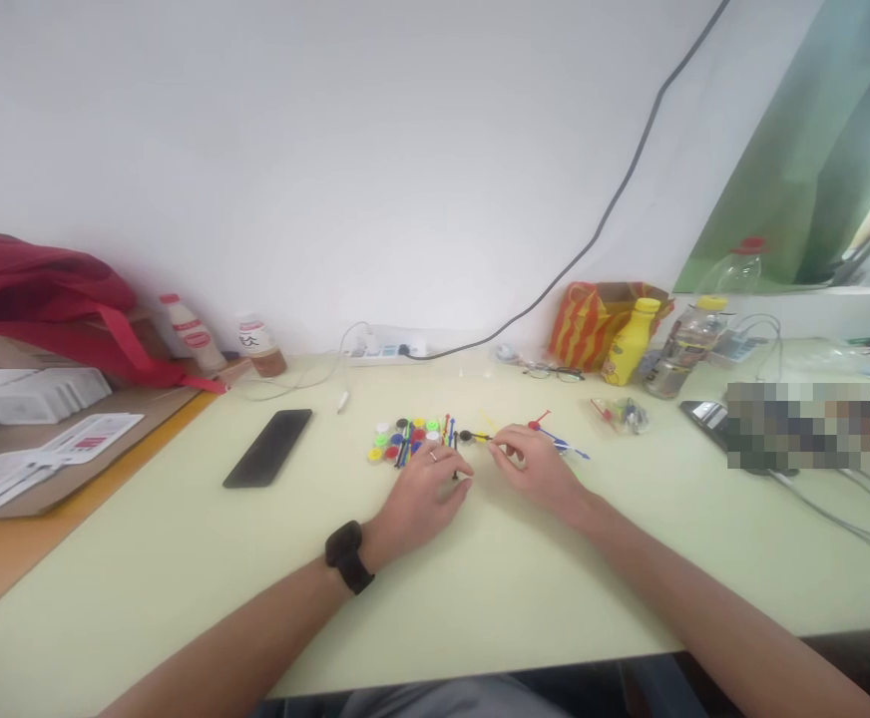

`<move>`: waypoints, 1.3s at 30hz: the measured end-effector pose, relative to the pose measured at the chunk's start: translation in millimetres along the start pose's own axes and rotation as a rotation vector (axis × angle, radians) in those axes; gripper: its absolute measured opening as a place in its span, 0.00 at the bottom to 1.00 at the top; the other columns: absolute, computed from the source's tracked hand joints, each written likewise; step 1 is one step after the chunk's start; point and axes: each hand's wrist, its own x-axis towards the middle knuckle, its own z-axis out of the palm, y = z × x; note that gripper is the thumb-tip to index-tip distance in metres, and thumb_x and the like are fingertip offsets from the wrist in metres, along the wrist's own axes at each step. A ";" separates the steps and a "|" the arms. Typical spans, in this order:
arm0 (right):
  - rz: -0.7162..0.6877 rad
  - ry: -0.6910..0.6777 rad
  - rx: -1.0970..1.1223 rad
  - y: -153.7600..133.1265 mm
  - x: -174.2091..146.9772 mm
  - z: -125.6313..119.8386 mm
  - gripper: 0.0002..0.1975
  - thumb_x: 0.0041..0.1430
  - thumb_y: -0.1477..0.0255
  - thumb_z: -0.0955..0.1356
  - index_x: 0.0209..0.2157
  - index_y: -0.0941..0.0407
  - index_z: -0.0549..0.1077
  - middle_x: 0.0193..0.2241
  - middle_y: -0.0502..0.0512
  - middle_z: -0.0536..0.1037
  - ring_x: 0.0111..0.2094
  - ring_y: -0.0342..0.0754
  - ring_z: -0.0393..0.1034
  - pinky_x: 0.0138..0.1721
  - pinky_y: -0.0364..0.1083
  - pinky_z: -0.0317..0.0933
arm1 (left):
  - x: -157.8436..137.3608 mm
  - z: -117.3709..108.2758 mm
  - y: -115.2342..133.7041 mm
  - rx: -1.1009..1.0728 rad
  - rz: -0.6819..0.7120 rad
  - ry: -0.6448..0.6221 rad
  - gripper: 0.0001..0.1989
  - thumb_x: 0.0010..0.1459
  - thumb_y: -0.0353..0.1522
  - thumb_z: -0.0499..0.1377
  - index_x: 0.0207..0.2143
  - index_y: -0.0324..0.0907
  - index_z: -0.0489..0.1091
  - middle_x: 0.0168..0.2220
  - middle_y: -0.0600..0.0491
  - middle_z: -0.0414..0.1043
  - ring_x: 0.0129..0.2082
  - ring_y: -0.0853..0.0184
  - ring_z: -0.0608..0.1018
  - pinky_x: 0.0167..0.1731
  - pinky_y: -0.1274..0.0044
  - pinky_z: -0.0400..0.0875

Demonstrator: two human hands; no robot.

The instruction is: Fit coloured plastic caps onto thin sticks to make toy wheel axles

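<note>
My left hand (427, 491) has its fingers bent, thumb and forefinger close together. A thin black stick (455, 439) shows just above its fingers and in the gap by the thumb; whether it is gripped I cannot tell. My right hand (536, 467) is pinched, its fingertips at the end of a black-and-yellow piece (482, 437). What lies between those fingertips is too small to make out. Several coloured round discs (392, 440) are grouped beyond my left hand. Small blue and red sticks (451, 431) lie beside them. A red piece (538, 423) and a blue stick (574, 450) lie beyond my right hand.
A black phone (268, 449) lies to the left. Bottles (261, 344), a power strip (397, 348), glasses (553, 373), a striped bag (583, 321) and a yellow bottle (630, 344) line the wall. A small clear packet (622, 415) and cables (839, 509) are at the right.
</note>
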 end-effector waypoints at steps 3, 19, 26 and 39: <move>0.004 -0.005 -0.004 -1.2 0.1 -0.6 0.09 0.68 0.73 0.65 0.32 0.55 0.75 0.30 0.55 0.79 0.32 0.49 0.72 0.35 0.48 0.63 | 0.6 -1.3 -3.5 0.131 0.041 -0.085 0.07 0.65 0.31 0.61 0.45 0.45 0.75 0.45 0.50 0.78 0.49 0.55 0.72 0.53 0.61 0.68; 0.022 -0.108 0.077 -11.6 -5.8 -23.2 0.14 0.58 0.77 0.65 0.19 0.54 0.62 0.19 0.48 0.67 0.22 0.43 0.59 0.26 0.44 0.54 | -4.0 1.3 -8.6 0.127 -0.024 -0.046 0.22 0.66 0.41 0.61 0.60 0.47 0.69 0.60 0.45 0.70 0.56 0.49 0.67 0.58 0.54 0.64; 0.178 -0.050 0.263 -12.4 -7.6 -30.2 0.14 0.57 0.75 0.67 0.18 0.56 0.68 0.18 0.48 0.69 0.21 0.42 0.59 0.23 0.42 0.54 | -3.1 2.2 -4.6 -0.018 -0.053 -0.044 0.05 0.63 0.37 0.65 0.39 0.46 0.77 0.50 0.48 0.75 0.52 0.54 0.70 0.57 0.56 0.64; 0.081 -0.199 0.437 -32.7 -10.7 -19.7 0.16 0.68 0.64 0.67 0.28 0.55 0.78 0.29 0.56 0.79 0.30 0.48 0.72 0.34 0.46 0.66 | 0.4 1.6 5.0 -0.724 -0.225 -0.107 0.12 0.63 0.37 0.66 0.46 0.41 0.75 0.44 0.46 0.79 0.45 0.60 0.81 0.49 0.67 0.78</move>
